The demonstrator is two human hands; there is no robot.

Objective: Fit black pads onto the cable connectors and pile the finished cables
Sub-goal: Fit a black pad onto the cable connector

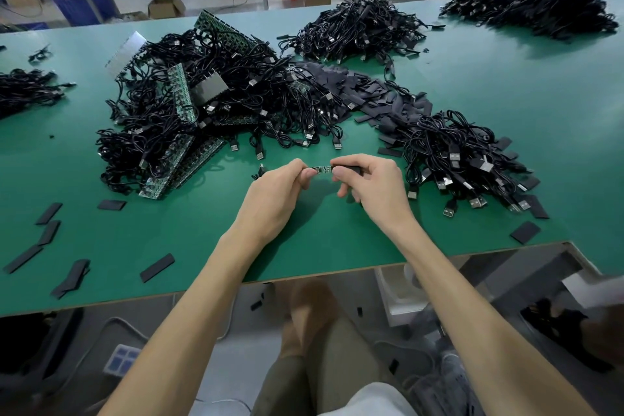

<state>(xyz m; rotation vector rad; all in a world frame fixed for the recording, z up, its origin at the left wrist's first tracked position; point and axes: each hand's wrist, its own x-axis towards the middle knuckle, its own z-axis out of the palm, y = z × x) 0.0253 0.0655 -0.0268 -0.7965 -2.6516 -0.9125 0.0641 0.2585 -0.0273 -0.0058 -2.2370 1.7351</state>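
Matt black pads (pixel 351 88); matt green table (pixel 506 105)

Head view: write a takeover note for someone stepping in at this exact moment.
Left hand pinches one end of a small connector board. Right hand pinches a black pad at the board's other end, not fully on.
Loose pads lie beyond the hands; the tangled cable heap sits left, apparently undone; the right pile looks finished.
Left: seat this pad, drop the cable on the right pile, continue through the heap.
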